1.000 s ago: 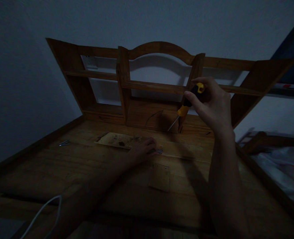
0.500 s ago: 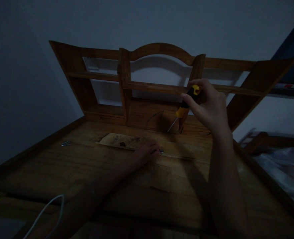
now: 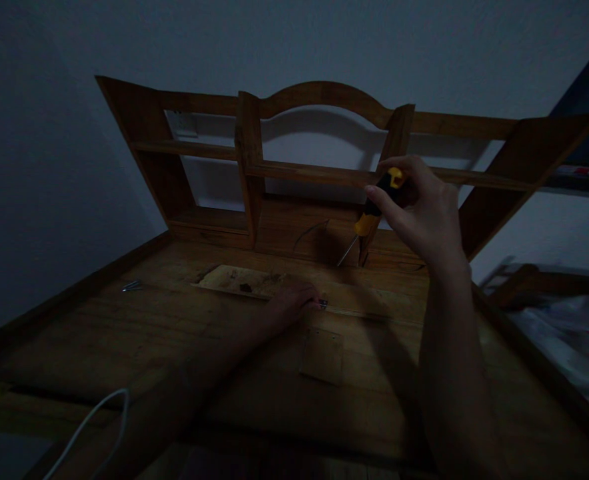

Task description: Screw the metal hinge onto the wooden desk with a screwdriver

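Note:
My right hand (image 3: 419, 207) is closed round the yellow and black handle of a screwdriver (image 3: 372, 210). Its thin shaft slants down and left, the tip in the air above the desk. Low on the wooden desktop, my left hand (image 3: 294, 300) has its fingers pressed together at a small metal hinge (image 3: 323, 304), of which only the right end shows. The hinge lies along the seam of a long wooden strip (image 3: 359, 297) set in the desktop. A pale, rough, stained patch (image 3: 229, 279) of that strip area lies left of the hand.
A wooden shelf unit (image 3: 319, 177) stands at the back against the wall. Several thin silver metal pieces (image 3: 132, 286) lie on the left. A small square wooden board (image 3: 322, 357) sits in front of my left hand. A white cable (image 3: 94, 413) loops at lower left. Plastic bags (image 3: 569, 340) are at right.
My left hand has shifted slightly right along the seam, covering more of the hinge. The screwdriver stays raised at nearly the same spot in my right hand.

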Demonstrator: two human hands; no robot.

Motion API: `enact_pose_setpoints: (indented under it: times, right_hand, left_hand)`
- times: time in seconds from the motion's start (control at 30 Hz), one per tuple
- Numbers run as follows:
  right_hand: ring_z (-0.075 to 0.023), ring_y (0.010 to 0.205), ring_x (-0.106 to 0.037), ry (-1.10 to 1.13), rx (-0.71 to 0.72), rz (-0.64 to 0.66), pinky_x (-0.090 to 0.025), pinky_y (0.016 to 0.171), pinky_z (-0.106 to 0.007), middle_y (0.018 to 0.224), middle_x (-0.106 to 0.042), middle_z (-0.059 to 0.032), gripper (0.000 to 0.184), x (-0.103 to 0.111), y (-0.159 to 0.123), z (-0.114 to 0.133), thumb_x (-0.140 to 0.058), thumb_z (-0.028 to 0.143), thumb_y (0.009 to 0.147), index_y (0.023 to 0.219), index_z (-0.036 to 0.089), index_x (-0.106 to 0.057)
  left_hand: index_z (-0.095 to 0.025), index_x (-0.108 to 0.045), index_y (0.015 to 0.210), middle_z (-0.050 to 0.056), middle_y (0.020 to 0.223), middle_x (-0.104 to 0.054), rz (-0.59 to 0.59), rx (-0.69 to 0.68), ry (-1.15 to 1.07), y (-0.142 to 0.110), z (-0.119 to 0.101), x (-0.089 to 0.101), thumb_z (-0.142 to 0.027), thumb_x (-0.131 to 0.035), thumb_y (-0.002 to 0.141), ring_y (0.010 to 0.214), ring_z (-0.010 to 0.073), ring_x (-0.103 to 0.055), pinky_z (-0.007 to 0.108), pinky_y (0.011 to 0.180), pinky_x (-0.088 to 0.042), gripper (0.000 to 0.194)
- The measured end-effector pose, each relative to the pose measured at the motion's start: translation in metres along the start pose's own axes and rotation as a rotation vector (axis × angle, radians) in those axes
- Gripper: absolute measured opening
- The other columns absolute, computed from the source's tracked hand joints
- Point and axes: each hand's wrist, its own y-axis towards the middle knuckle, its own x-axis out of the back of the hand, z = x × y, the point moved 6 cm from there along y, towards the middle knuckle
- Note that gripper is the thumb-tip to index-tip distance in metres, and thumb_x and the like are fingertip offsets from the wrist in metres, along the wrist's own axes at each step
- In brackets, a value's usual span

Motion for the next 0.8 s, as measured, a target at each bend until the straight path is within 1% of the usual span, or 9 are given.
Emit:
enact_pose_setpoints:
  times: [0.1,0.2,0.4,0.57,0.67,0.73,0.8]
  right_hand:
    - [-0.0259,0.088,-0.066,0.006,0.001,0.006,-0.05,0.077,-0.041,0.105,-0.07,-0.0053,0.034,0.0,0.0,0.0,-0.061,0.045,0.092,0.123,0.031,-0.061]
    - [-0.0262,0.088,-0.066,0.003,0.001,0.017,-0.051,0.076,-0.041,0.103,-0.07,-0.0051,0.035,0.0,-0.001,0.0,-0.06,0.046,0.092,0.123,0.032,-0.06]
    - [-0.0262,0.087,-0.066,-0.013,0.005,0.03,-0.05,0.077,-0.04,0.104,-0.07,-0.0055,0.035,0.0,-0.001,-0.001,-0.06,0.046,0.092,0.123,0.031,-0.06]
    - [-0.0261,0.086,-0.066,-0.008,-0.006,0.03,-0.05,0.076,-0.04,0.105,-0.07,-0.0057,0.034,0.002,-0.001,0.0,-0.06,0.046,0.092,0.122,0.029,-0.06]
    - [-0.0257,0.084,-0.066,-0.001,-0.022,0.04,-0.049,0.075,-0.04,0.103,-0.07,-0.0055,0.035,0.003,0.0,0.002,-0.061,0.046,0.091,0.122,0.029,-0.061]
    - [-0.0263,0.085,-0.066,-0.007,-0.03,0.047,-0.049,0.076,-0.04,0.101,-0.07,-0.0057,0.035,0.004,0.001,0.003,-0.061,0.047,0.091,0.122,0.03,-0.062]
    - [-0.0268,0.085,-0.067,-0.017,-0.034,0.051,-0.049,0.076,-0.04,0.1,-0.07,-0.0059,0.036,0.005,0.002,0.005,-0.061,0.048,0.091,0.122,0.029,-0.062]
  left_hand:
    - [-0.017,-0.066,0.097,0.004,0.105,-0.069,0.013,0.002,0.015,0.0,0.002,-0.002,-0.026,-0.053,0.102,0.097,0.0183,-0.064,0.031,0.088,-0.05,0.017]
    - [-0.017,-0.066,0.101,0.005,0.106,-0.069,0.008,-0.004,0.045,-0.001,0.002,-0.003,-0.024,-0.052,0.102,0.099,0.0182,-0.064,0.031,0.088,-0.051,0.016]
    - [-0.018,-0.065,0.096,0.004,0.105,-0.068,-0.002,0.005,0.039,-0.001,0.0,-0.001,-0.028,-0.055,0.101,0.098,0.0185,-0.064,0.032,0.089,-0.051,0.015]
    - [-0.018,-0.065,0.097,0.004,0.104,-0.068,0.002,0.023,0.021,-0.001,0.002,0.0,-0.026,-0.055,0.101,0.098,0.0187,-0.064,0.032,0.088,-0.05,0.014]
    - [-0.019,-0.066,0.099,0.003,0.104,-0.069,-0.009,0.036,-0.001,-0.002,-0.001,0.0,-0.029,-0.059,0.099,0.097,0.0185,-0.064,0.031,0.088,-0.051,0.013]
    - [-0.021,-0.067,0.104,0.003,0.105,-0.07,-0.032,0.031,-0.011,-0.001,-0.005,0.003,-0.033,-0.062,0.097,0.099,0.0192,-0.065,0.032,0.088,-0.051,0.015]
    - [-0.022,-0.068,0.106,0.003,0.106,-0.071,-0.105,0.03,0.0,0.0,-0.005,0.018,-0.037,-0.064,0.096,0.1,0.0198,-0.066,0.032,0.089,-0.052,0.018]
